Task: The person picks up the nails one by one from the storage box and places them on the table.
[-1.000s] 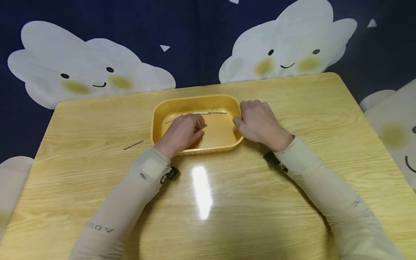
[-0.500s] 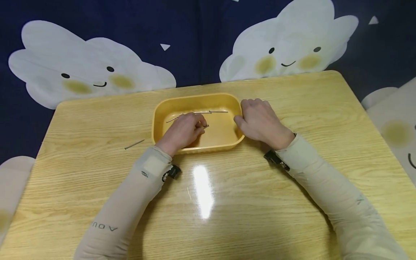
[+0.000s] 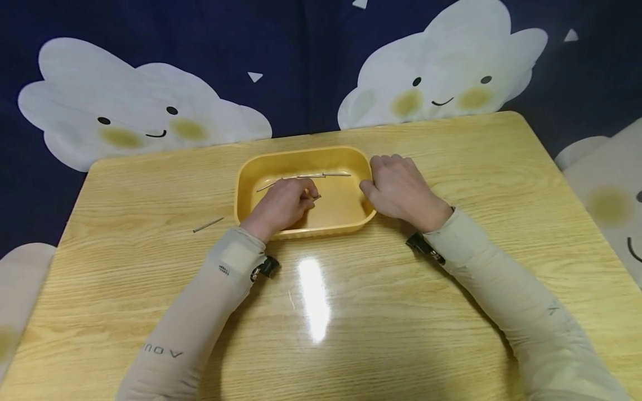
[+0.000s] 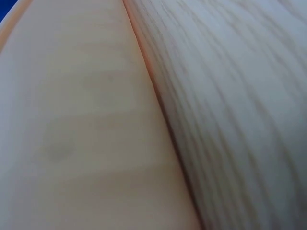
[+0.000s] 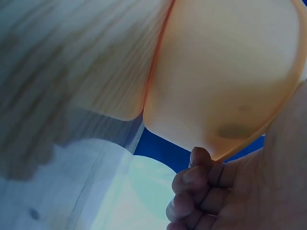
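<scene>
A yellow plastic tray [image 3: 326, 229] stands on the wooden table in the head view. Reaching over its front left rim, my left hand [image 3: 281, 205] pinches a nail [image 3: 317, 197] between thumb and fingers; only the nail's head end shows. At the tray's right end, my right hand [image 3: 399, 188] grips the rim, thumb inside and curled fingers outside. Several nails [image 3: 337, 175] lie end to end along the tray's back wall, partly hidden by my left hand. The left wrist view has just the tray's outer wall [image 4: 100, 129]; the right wrist view has my curled fingers [image 5: 189, 178] beside the tray.
One loose nail [image 3: 208, 225] lies on the table [image 3: 150, 278] to the left of the tray. Light glares on the tabletop [image 3: 313, 301] in front of it. Behind the table hangs a dark blue cloth [image 3: 306, 67] with cloud faces.
The head view shifts slightly. Both hands stay in place, the left on the nail in the tray and the right at the tray's rim.
</scene>
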Action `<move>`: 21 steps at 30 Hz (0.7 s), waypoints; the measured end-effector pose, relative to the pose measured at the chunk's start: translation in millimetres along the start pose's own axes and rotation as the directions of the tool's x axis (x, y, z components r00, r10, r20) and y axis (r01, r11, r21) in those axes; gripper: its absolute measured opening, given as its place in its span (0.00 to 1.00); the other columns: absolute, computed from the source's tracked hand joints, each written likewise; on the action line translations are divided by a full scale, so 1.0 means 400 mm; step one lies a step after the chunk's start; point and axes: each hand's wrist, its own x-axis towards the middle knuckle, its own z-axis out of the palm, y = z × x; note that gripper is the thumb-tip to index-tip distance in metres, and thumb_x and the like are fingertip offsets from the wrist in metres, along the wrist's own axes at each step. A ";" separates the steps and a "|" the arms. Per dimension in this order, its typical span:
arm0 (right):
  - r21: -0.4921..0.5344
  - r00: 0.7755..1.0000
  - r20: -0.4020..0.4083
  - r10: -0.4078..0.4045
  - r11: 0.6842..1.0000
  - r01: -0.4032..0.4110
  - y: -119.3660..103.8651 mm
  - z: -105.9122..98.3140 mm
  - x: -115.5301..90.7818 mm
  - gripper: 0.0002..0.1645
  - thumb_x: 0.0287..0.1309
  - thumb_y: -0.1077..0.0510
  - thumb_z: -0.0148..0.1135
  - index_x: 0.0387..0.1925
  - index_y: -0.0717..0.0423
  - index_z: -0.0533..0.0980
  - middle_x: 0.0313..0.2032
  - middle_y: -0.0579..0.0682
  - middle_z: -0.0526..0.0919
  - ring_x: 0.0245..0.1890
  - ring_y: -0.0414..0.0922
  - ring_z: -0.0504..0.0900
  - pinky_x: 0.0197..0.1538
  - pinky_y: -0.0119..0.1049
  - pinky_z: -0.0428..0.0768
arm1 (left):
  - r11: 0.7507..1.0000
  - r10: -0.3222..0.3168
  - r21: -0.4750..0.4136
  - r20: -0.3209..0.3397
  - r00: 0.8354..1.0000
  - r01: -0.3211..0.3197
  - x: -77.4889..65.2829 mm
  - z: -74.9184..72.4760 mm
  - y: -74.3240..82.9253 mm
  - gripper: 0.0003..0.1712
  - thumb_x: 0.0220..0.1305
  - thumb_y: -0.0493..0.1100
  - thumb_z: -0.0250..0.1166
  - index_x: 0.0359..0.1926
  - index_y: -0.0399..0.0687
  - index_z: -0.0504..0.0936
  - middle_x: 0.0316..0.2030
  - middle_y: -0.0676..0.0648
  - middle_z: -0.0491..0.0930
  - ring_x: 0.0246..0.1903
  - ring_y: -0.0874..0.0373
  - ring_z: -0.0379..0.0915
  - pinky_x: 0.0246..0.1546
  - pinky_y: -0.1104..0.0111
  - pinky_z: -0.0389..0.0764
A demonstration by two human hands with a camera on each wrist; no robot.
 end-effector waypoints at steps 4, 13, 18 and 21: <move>-0.001 1.000 -0.004 -0.001 1.000 0.001 0.000 0.000 0.000 0.16 0.67 0.51 0.50 0.30 0.59 0.71 0.27 0.57 0.74 0.31 0.58 0.74 0.39 0.48 0.69 | 1.000 0.007 0.008 -0.008 1.000 -0.007 -0.001 -0.002 0.001 0.09 0.71 0.39 0.66 0.49 0.45 0.85 0.47 0.43 0.90 0.48 0.49 0.86 0.56 0.57 0.82; -0.003 1.000 -0.012 -0.014 1.000 0.014 0.002 0.002 0.000 0.16 0.67 0.51 0.50 0.29 0.59 0.71 0.26 0.56 0.74 0.30 0.57 0.74 0.38 0.47 0.69 | 1.000 0.000 0.010 -0.007 1.000 0.000 -0.002 -0.002 0.002 0.09 0.71 0.39 0.66 0.49 0.45 0.85 0.48 0.44 0.90 0.51 0.49 0.87 0.58 0.56 0.82; -0.008 1.000 -0.017 -0.022 1.000 0.021 0.002 0.001 0.000 0.16 0.67 0.51 0.50 0.29 0.59 0.71 0.26 0.56 0.74 0.30 0.57 0.74 0.38 0.48 0.70 | 1.000 0.004 0.012 -0.001 1.000 -0.004 -0.003 -0.003 0.003 0.09 0.71 0.39 0.65 0.50 0.46 0.86 0.48 0.44 0.90 0.51 0.49 0.87 0.59 0.56 0.82; -0.003 1.000 -0.013 -0.017 1.000 0.017 0.002 0.000 0.000 0.16 0.67 0.51 0.50 0.29 0.59 0.71 0.26 0.57 0.74 0.30 0.57 0.74 0.38 0.48 0.70 | 1.000 0.019 0.024 -0.004 1.000 -0.019 -0.003 -0.003 0.002 0.09 0.71 0.39 0.65 0.49 0.47 0.86 0.48 0.45 0.90 0.51 0.49 0.87 0.59 0.56 0.82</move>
